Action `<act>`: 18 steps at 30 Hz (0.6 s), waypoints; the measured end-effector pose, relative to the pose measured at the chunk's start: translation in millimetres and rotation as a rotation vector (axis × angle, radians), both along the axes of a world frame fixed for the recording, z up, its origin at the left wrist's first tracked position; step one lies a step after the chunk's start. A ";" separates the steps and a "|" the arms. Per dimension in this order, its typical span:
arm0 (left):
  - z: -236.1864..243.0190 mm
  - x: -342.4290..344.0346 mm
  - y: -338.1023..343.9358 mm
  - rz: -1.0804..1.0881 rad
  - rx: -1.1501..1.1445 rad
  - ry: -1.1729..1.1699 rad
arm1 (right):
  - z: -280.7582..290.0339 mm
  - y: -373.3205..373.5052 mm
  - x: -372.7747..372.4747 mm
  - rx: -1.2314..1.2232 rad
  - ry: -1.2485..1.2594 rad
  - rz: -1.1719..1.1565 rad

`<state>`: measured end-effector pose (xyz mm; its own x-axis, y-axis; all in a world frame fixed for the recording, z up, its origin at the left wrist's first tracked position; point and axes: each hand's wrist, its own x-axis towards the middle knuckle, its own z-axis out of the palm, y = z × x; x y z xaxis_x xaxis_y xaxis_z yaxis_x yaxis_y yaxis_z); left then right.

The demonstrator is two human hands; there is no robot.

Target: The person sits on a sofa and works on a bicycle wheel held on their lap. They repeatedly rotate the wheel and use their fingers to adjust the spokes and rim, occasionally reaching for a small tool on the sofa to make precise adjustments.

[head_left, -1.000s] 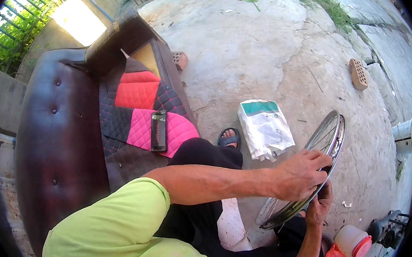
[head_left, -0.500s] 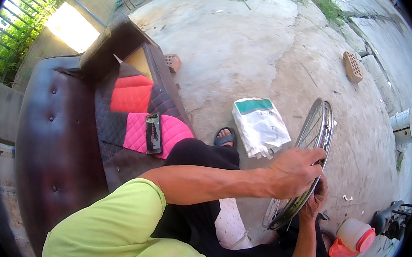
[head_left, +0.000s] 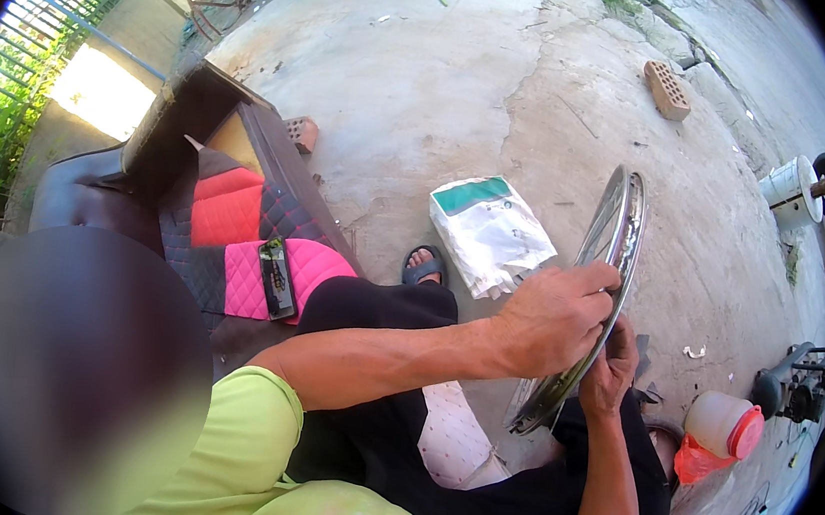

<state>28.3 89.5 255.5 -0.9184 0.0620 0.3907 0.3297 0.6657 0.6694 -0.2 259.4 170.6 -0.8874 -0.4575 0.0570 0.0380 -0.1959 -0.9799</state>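
Observation:
A spoked bicycle wheel stands upright, seen nearly edge-on, to the right of my black-trousered legs. My left hand reaches across from the left and is closed on the near part of its rim, thumb and fingers pinched there. Just beside it, my right hand grips the same rim from the right, its fingers partly hidden behind the metal. Whether a small piece lies between the fingertips, I cannot make out. The wheel's lower part sits close to my knee.
A brown sofa with a phone on its quilted cover is at left. A white bag lies ahead by my sandaled foot. Bricks, a white bucket and a red-lidded jar are on the concrete.
The whole view has shifted, so the wheel, bag and sofa appear further left. Both hands keep their hold on the rim. A blurred round patch now covers the lower left.

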 end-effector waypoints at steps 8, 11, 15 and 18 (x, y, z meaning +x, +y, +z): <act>2.6 -3.4 -0.3 -0.035 -0.032 -0.044 | -2.8 -3.1 -4.7 0.113 0.081 -0.087; 7.5 -4.5 -3.4 -0.043 -0.109 -0.084 | -0.5 -3.5 -4.7 0.136 0.134 -0.075; 5.4 -5.2 -5.9 -0.053 -0.113 -0.052 | -0.6 -5.0 -3.9 0.142 0.167 -0.116; 8.4 -5.4 -1.2 -0.024 -0.049 -0.051 | 0.7 -4.9 -4.5 0.129 0.159 -0.130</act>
<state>22.9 88.2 263.9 -0.9349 0.1022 0.3399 0.3128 0.6901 0.6526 -4.7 254.4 171.3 -0.9239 -0.3521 0.1496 -0.1365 -0.0618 -0.9887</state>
